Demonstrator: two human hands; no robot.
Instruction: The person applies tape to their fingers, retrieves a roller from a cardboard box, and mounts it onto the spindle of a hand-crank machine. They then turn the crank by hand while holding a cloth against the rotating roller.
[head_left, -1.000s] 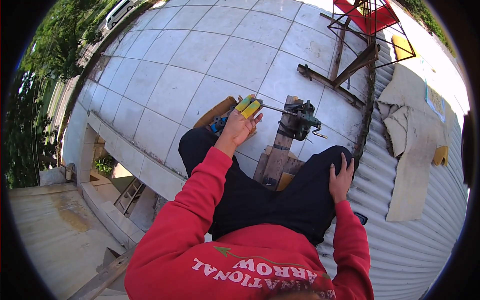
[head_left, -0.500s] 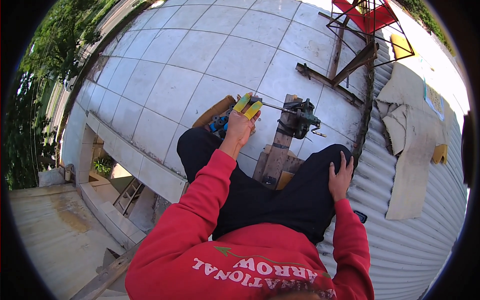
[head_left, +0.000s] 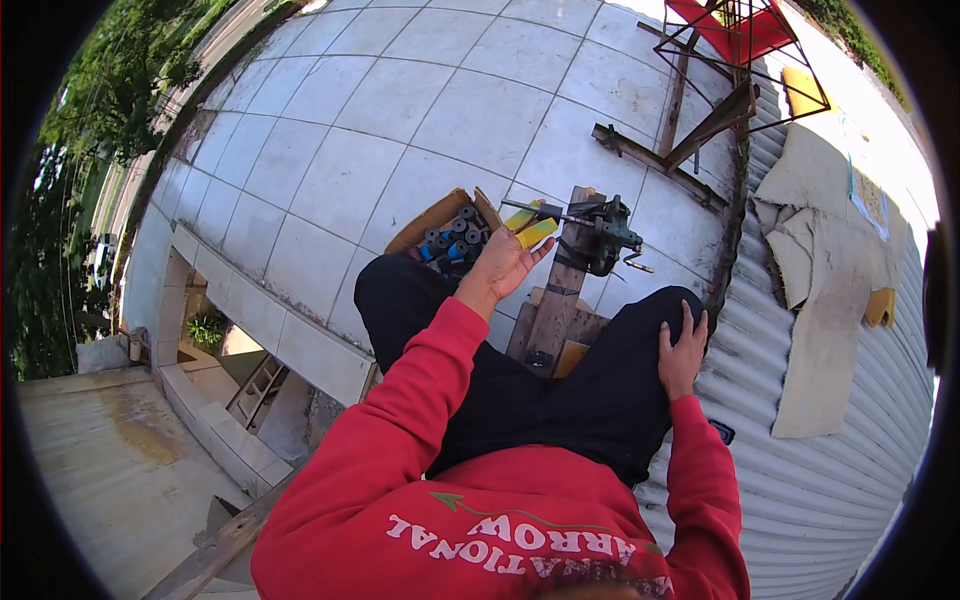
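Note:
My left hand (head_left: 503, 264) is closed on a yellow strip (head_left: 537, 233), which seems folded, its two arms on either side of a thin metal rod (head_left: 517, 204). A dark grey cylindrical piece (head_left: 549, 211) sits on the rod between the strip and a dark bench vise (head_left: 606, 236). The rod sticks out leftward from the vise, which is fixed on a wooden plank (head_left: 552, 318) between my knees. My right hand (head_left: 682, 352) rests on my right knee, fingers spread, holding nothing.
Beside my left knee stands a cardboard box (head_left: 412, 232) with several grey and blue ring-shaped pieces (head_left: 459, 240). Ahead lie rusty metal bars (head_left: 660, 170) near a red chair with a metal frame (head_left: 745, 40). Corrugated roofing (head_left: 755, 500) and cardboard sheets (head_left: 825, 350) are at the right. A ledge (head_left: 290, 330) edges the tiles at left.
My left hand has moved right along the rod with the yellow strip, toward the vise. More of the box and the rod's free end now show. My right hand stays put.

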